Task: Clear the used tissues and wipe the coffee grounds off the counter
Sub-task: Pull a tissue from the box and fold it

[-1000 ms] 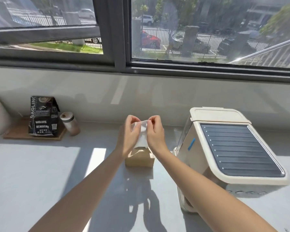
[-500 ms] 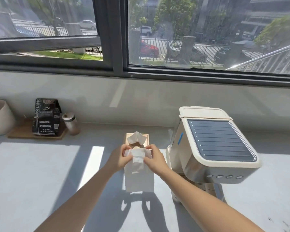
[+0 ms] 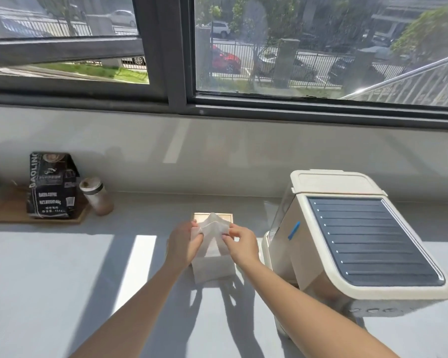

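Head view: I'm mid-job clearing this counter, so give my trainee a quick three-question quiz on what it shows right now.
1. True or false: the left hand and the right hand both pinch the tissue.
2. What stands just right of the tissue box? A) a kettle B) the coffee machine C) a sink
3. Fill in: the coffee bag stands on a wooden ____.

Key: 1 true; 2 B; 3 tray.
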`<action>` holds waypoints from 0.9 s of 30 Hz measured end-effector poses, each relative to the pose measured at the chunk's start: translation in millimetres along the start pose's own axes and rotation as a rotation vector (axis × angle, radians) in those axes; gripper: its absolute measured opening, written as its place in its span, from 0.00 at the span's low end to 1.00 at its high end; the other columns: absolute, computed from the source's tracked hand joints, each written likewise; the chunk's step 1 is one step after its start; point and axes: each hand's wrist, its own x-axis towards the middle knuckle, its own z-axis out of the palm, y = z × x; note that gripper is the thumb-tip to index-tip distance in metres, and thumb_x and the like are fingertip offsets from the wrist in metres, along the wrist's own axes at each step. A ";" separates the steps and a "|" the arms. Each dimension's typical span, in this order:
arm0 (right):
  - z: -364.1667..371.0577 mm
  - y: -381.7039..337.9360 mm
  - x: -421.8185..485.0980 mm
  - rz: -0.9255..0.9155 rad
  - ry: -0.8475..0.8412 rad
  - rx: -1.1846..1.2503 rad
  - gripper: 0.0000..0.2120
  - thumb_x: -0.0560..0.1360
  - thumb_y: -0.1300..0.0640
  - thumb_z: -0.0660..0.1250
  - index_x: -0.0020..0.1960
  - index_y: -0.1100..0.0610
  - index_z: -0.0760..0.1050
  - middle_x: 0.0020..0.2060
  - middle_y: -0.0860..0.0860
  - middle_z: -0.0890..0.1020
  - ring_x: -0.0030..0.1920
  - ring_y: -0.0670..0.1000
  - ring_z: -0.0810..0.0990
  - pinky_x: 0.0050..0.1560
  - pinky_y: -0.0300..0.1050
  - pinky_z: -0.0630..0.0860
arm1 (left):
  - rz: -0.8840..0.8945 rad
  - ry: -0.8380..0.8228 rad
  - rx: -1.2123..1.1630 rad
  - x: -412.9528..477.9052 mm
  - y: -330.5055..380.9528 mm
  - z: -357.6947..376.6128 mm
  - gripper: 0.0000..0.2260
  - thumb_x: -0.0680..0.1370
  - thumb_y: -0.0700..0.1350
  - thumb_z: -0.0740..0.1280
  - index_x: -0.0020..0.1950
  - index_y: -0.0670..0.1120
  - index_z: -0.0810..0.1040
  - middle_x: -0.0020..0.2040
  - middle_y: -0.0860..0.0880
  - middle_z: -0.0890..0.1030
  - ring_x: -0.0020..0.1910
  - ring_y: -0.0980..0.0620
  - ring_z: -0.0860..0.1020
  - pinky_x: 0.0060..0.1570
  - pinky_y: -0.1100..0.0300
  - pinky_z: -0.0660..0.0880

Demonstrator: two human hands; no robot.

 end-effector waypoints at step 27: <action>-77.0 -106.6 -76.2 -0.471 0.195 0.490 0.07 0.75 0.64 0.66 0.43 0.57 0.82 0.40 0.53 0.82 0.38 0.46 0.77 0.40 0.41 0.72 | 0.159 0.148 -0.542 -55.5 119.7 -108.3 0.19 0.74 0.39 0.71 0.61 0.41 0.68 0.49 0.44 0.79 0.46 0.50 0.78 0.49 0.57 0.76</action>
